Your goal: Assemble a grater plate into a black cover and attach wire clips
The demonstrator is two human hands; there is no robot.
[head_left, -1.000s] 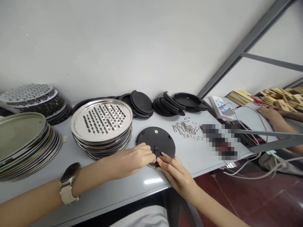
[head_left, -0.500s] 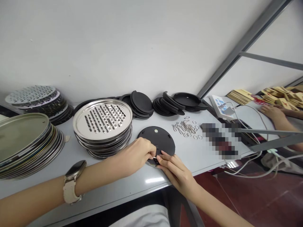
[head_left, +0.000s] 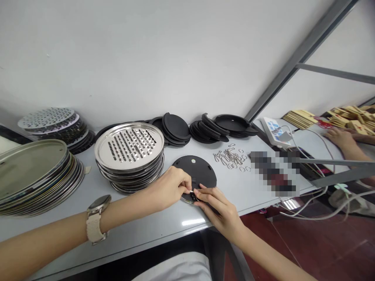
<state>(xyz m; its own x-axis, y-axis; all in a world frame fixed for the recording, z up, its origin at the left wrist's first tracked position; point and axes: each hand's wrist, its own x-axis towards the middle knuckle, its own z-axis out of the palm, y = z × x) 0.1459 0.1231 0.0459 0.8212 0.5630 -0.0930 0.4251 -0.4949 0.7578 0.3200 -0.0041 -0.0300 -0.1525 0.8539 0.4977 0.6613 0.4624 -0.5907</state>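
A round black plastic disc with small slots and a pale round sticker lies on the table in front of me. At its near edge, my left hand is closed in a pinch on a small shiny metal ring. From the right, my right hand has its fingers bent around the same ring, against the disc's edge. Fingertips hide most of the ring, so I cannot tell whether it passes through the disc. Beyond the disc lies a loose pile of metal rings and clips.
To the left stand a stack of round metal graters, a stack of large round plates and another grater stack. Black discs and black lids line the wall. At right are a metal frame, cables and a co-worker's hand.
The view has shifted slightly, and both hands stay at the disc's near edge. My fingers have moved a little around the ring.
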